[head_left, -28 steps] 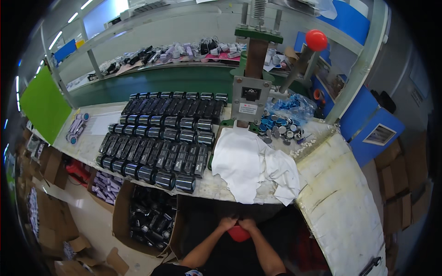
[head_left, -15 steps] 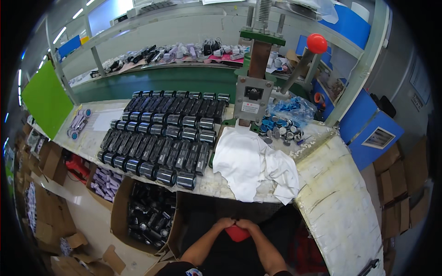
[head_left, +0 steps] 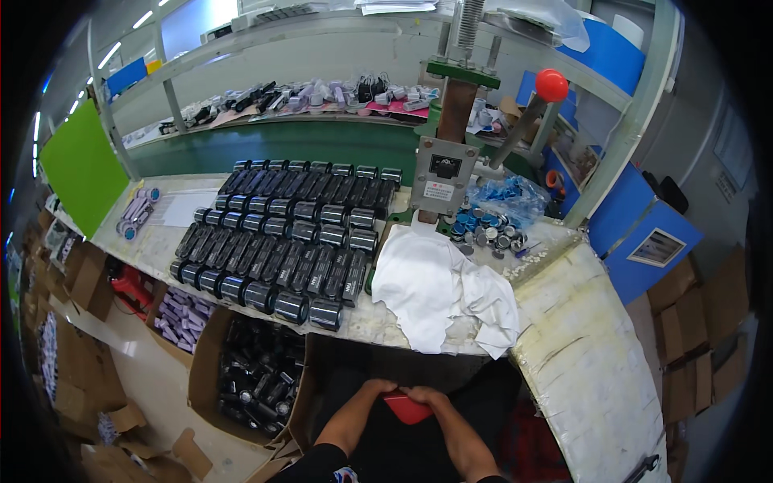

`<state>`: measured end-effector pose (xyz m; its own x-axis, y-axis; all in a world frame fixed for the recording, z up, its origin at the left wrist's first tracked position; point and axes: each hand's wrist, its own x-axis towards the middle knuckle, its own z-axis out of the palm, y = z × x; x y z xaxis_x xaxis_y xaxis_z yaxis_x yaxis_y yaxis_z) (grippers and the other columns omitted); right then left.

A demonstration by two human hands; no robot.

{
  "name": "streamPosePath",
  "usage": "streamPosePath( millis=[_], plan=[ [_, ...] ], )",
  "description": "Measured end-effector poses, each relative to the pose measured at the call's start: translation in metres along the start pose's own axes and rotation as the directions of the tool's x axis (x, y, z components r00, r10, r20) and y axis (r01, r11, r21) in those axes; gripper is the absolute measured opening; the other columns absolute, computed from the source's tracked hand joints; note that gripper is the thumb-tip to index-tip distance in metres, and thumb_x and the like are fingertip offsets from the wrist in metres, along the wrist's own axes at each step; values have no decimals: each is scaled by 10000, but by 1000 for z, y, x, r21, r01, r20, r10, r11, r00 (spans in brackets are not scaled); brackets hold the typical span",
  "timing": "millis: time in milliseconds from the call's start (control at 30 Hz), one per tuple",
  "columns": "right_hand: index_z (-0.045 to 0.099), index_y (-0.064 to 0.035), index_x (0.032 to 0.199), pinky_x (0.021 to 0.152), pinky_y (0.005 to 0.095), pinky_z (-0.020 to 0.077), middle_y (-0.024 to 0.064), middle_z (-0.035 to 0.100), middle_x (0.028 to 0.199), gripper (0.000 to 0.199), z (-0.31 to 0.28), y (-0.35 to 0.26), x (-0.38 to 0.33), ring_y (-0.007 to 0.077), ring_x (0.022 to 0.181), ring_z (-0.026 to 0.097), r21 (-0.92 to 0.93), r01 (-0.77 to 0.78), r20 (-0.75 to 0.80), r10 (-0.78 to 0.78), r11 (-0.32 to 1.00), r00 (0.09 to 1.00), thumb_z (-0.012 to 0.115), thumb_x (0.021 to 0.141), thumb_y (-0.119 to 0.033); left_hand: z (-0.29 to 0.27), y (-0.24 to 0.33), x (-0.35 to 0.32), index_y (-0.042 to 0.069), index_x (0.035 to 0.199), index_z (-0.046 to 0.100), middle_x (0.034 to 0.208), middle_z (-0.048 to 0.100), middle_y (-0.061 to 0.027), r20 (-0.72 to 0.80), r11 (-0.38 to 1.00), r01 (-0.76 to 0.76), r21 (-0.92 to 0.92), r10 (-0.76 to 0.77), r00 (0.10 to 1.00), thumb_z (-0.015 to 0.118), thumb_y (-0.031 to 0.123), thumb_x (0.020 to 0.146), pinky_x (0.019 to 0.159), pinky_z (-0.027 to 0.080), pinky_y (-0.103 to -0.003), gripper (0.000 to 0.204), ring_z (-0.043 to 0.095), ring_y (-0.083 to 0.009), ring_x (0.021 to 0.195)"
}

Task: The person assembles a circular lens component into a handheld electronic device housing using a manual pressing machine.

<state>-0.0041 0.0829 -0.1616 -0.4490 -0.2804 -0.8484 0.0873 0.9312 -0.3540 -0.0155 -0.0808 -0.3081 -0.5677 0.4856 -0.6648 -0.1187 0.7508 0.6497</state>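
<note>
My left hand (head_left: 377,392) and my right hand (head_left: 425,398) are down in my lap, below the bench's front edge. Both are closed around a small flat red object (head_left: 406,408) held between them; only part of it shows. On the bench above, a crumpled white cloth (head_left: 441,291) lies near the front edge. Left of it stand rows of several black cylindrical parts (head_left: 286,233) with shiny ends.
A hand press (head_left: 451,137) with a red-knobbed lever (head_left: 551,84) stands behind the cloth, beside a pile of small blue and silver caps (head_left: 486,227). A cardboard box of black parts (head_left: 259,378) sits on the floor at left. A green conveyor (head_left: 274,141) runs behind.
</note>
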Motion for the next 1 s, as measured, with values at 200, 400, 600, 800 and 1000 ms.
streamPosePath(
  millis=[200, 400, 600, 800, 1000],
  plan=[
    [532, -79, 1287, 1028, 404, 353, 168, 499, 1340, 594, 6, -26, 25, 312, 1245, 461, -42, 90, 109, -85, 995, 990, 367, 922, -516, -4, -42, -16, 153, 1192, 620, 1301, 551, -82, 176, 955, -45, 293, -8, 984, 514, 324, 877, 993, 396, -368, 374, 497, -245, 1218],
    [596, -95, 1223, 971, 389, 399, 125, 566, 1260, 509, 37, 55, 77, 268, 1138, 534, 500, 6, 23, -20, 866, 1000, 470, 899, -467, -5, 41, -17, 125, 1168, 640, 1286, 557, -125, 236, 984, 82, 156, -118, 965, 538, 327, 851, 984, 391, -374, 389, 505, -238, 1211],
    [685, -136, 1095, 880, 354, 435, 69, 657, 1071, 391, 37, 3, 50, 208, 966, 596, 661, -102, 25, 114, 743, 993, 637, 834, -424, -7, 12, -48, 90, 1218, 600, 1271, 573, -117, 118, 981, 190, -28, -186, 976, 475, 308, 894, 995, 379, -383, 409, 523, -230, 1177],
    [503, -128, 1334, 1022, 398, 331, 111, 486, 1365, 592, 11, -34, 24, 246, 1235, 453, 173, 3, 196, -37, 985, 980, 390, 918, -533, -15, 16, -75, 112, 1278, 554, 1346, 509, -127, 104, 971, 229, -63, -222, 969, 498, 391, 874, 1012, 362, -373, 494, 477, -244, 1240],
    [471, -113, 1358, 1042, 404, 316, 137, 446, 1398, 570, 14, -31, 35, 270, 1277, 423, 93, 89, 161, -103, 992, 982, 344, 932, -470, -16, 18, -71, 116, 1281, 551, 1332, 523, -125, 105, 962, 270, -31, -265, 958, 455, 404, 893, 1000, 372, -372, 493, 493, -249, 1226]
  ],
)
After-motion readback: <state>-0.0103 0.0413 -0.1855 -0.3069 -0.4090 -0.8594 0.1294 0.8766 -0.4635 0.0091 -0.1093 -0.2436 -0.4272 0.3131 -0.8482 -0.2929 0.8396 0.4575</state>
